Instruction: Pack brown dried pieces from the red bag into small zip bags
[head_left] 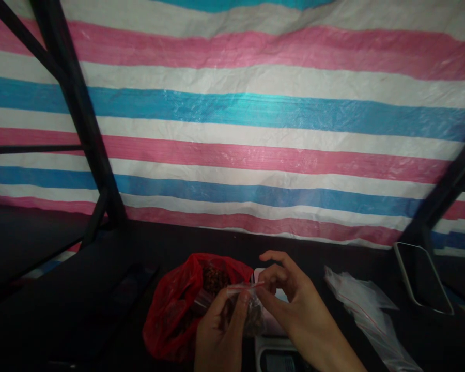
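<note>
Between the thumb and fingers of my left hand (221, 330) is a small clear zip bag (253, 315) with a red line along its top and dark brownish bits inside. My right hand (284, 289) pinches the top right end of that zip bag with thumb and forefinger, its other fingers curled and raised. Just left of my hands lies an open red plastic bag (170, 310) holding brown, grainy stuff (215, 277). A clear plastic piece (202, 301) rests in its mouth. Partly hidden beneath my hands is a pale digital scale (260, 356) with a dark display.
Several flat clear zip bags (366, 305) lie in a pile to the right. Beyond them a phone (424, 279) rests near a black frame post. Another dark flat thing (132, 284) is at left on the black tabletop (170, 237). A striped plastic sheet (256, 155) hangs behind.
</note>
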Demonstrator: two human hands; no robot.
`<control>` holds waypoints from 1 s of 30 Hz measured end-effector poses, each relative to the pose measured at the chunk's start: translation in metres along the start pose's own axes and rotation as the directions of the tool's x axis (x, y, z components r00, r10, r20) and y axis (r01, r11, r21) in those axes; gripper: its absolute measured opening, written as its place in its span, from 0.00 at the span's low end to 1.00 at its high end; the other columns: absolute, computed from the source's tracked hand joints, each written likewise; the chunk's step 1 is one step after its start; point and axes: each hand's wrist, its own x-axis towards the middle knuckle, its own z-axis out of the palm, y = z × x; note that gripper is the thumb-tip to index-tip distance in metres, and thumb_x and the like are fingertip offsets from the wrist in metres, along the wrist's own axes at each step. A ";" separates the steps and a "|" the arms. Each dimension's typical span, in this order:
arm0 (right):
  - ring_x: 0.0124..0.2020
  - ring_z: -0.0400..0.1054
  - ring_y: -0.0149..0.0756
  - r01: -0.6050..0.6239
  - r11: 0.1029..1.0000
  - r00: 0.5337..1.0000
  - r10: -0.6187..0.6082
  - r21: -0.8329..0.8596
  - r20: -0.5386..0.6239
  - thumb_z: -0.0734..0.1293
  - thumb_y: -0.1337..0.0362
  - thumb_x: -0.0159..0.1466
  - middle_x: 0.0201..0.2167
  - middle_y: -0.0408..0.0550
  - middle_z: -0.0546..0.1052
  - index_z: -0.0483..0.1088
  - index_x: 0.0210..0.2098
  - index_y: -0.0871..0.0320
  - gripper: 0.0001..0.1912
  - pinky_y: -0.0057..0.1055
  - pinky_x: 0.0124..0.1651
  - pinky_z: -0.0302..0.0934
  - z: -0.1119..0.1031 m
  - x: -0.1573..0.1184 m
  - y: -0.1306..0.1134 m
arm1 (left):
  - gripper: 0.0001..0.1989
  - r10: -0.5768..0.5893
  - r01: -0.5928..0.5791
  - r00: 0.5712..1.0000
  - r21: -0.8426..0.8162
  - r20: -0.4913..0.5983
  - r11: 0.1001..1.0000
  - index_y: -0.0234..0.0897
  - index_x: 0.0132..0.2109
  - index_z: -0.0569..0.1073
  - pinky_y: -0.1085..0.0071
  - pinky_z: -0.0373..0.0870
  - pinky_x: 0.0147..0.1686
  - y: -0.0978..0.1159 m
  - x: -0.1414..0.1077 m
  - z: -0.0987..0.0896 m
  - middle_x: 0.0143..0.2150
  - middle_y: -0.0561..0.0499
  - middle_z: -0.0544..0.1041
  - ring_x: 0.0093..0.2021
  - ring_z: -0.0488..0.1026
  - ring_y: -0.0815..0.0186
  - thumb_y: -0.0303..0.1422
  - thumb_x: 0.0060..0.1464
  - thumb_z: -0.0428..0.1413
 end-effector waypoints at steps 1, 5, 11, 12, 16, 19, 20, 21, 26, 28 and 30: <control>0.33 0.68 0.33 -0.001 1.000 1.000 0.001 0.008 0.002 0.73 0.62 0.58 0.28 0.36 0.75 0.68 0.51 0.52 0.22 0.31 0.41 0.62 0.001 0.000 0.000 | 0.23 0.005 -0.005 1.000 0.002 -0.013 1.000 0.40 0.41 0.86 0.67 0.83 0.43 0.000 0.001 0.000 0.40 0.45 0.88 0.39 0.85 0.56 0.55 0.54 0.66; 0.36 0.71 0.35 -0.037 0.999 0.998 0.035 0.028 0.042 0.74 0.61 0.60 0.32 0.39 0.78 0.65 0.60 0.51 0.30 0.32 0.43 0.64 0.003 0.001 0.000 | 0.23 0.001 -0.001 0.999 0.001 -0.040 1.000 0.40 0.42 0.86 0.67 0.83 0.44 -0.001 0.002 -0.002 0.41 0.44 0.88 0.40 0.85 0.55 0.55 0.53 0.67; 0.34 0.69 0.35 -0.033 0.999 0.999 0.032 0.013 0.018 0.72 0.62 0.57 0.30 0.39 0.76 0.69 0.53 0.53 0.24 0.31 0.41 0.63 0.010 0.003 0.000 | 0.22 -0.019 0.019 0.999 0.002 -0.045 1.000 0.40 0.42 0.86 0.67 0.83 0.46 -0.001 0.002 -0.004 0.43 0.44 0.88 0.43 0.86 0.54 0.55 0.53 0.67; 0.34 0.69 0.35 -0.035 0.999 0.999 0.034 0.013 0.018 0.72 0.61 0.57 0.31 0.39 0.76 0.69 0.54 0.53 0.25 0.32 0.41 0.64 0.011 0.004 0.000 | 0.22 -0.016 0.016 0.999 0.001 -0.050 1.000 0.40 0.42 0.86 0.67 0.83 0.47 0.000 0.002 -0.004 0.43 0.44 0.88 0.44 0.86 0.54 0.54 0.53 0.67; 0.34 0.69 0.36 -0.010 1.000 1.000 0.010 -0.028 0.014 0.72 0.62 0.58 0.32 0.40 0.77 0.69 0.57 0.54 0.27 0.33 0.41 0.65 0.017 0.003 -0.004 | 0.22 0.014 -0.013 0.998 0.006 -0.058 1.000 0.40 0.41 0.86 0.68 0.83 0.46 0.002 0.004 -0.004 0.44 0.44 0.88 0.45 0.86 0.54 0.54 0.53 0.67; 0.34 0.69 0.35 -0.016 0.999 1.000 0.017 -0.027 0.024 0.72 0.62 0.58 0.31 0.40 0.76 0.71 0.52 0.53 0.22 0.32 0.41 0.65 0.017 0.003 -0.006 | 0.22 0.027 -0.026 0.997 0.014 -0.071 1.000 0.40 0.41 0.86 0.68 0.83 0.45 0.002 0.004 -0.004 0.43 0.44 0.88 0.44 0.86 0.54 0.55 0.53 0.66; 0.35 0.69 0.36 -0.024 1.000 0.999 0.025 -0.018 0.024 0.72 0.62 0.58 0.31 0.40 0.76 0.72 0.51 0.53 0.20 0.31 0.40 0.65 0.016 0.002 -0.005 | 0.22 0.032 -0.031 0.996 0.016 -0.087 0.999 0.40 0.41 0.86 0.67 0.83 0.45 0.003 0.004 -0.003 0.43 0.44 0.88 0.44 0.86 0.53 0.54 0.53 0.66; 0.35 0.70 0.36 -0.031 0.999 0.999 0.032 -0.009 0.022 0.73 0.61 0.59 0.31 0.40 0.76 0.72 0.50 0.52 0.20 0.31 0.40 0.65 0.014 0.002 -0.005 | 0.22 0.037 -0.036 0.994 0.020 -0.103 0.999 0.40 0.41 0.86 0.67 0.84 0.45 0.003 0.004 -0.003 0.43 0.44 0.88 0.44 0.86 0.53 0.54 0.53 0.67; 0.36 0.72 0.36 -0.007 1.000 1.000 0.007 0.019 -0.011 0.75 0.60 0.58 0.32 0.39 0.78 0.68 0.58 0.50 0.30 0.33 0.43 0.67 0.005 0.003 0.004 | 0.24 0.035 -0.032 0.992 0.024 -0.117 0.999 0.39 0.39 0.86 0.69 0.84 0.40 0.006 0.003 0.001 0.38 0.44 0.88 0.41 0.86 0.53 0.56 0.50 0.68; 0.36 0.73 0.36 -0.005 1.000 1.000 0.005 0.023 -0.013 0.74 0.60 0.58 0.32 0.39 0.78 0.68 0.60 0.50 0.31 0.33 0.44 0.68 0.007 0.003 0.009 | 0.24 0.030 -0.028 0.993 0.019 -0.115 0.999 0.39 0.38 0.86 0.69 0.84 0.40 0.006 0.001 0.003 0.37 0.44 0.88 0.40 0.86 0.53 0.56 0.48 0.69; 0.36 0.73 0.37 -0.009 1.000 1.000 0.009 0.018 -0.007 0.74 0.61 0.58 0.32 0.39 0.78 0.69 0.58 0.51 0.28 0.34 0.43 0.68 0.010 0.002 0.012 | 0.24 0.031 -0.029 0.994 0.022 -0.109 0.999 0.38 0.39 0.86 0.69 0.84 0.41 0.007 0.000 0.004 0.38 0.44 0.88 0.40 0.86 0.54 0.56 0.49 0.68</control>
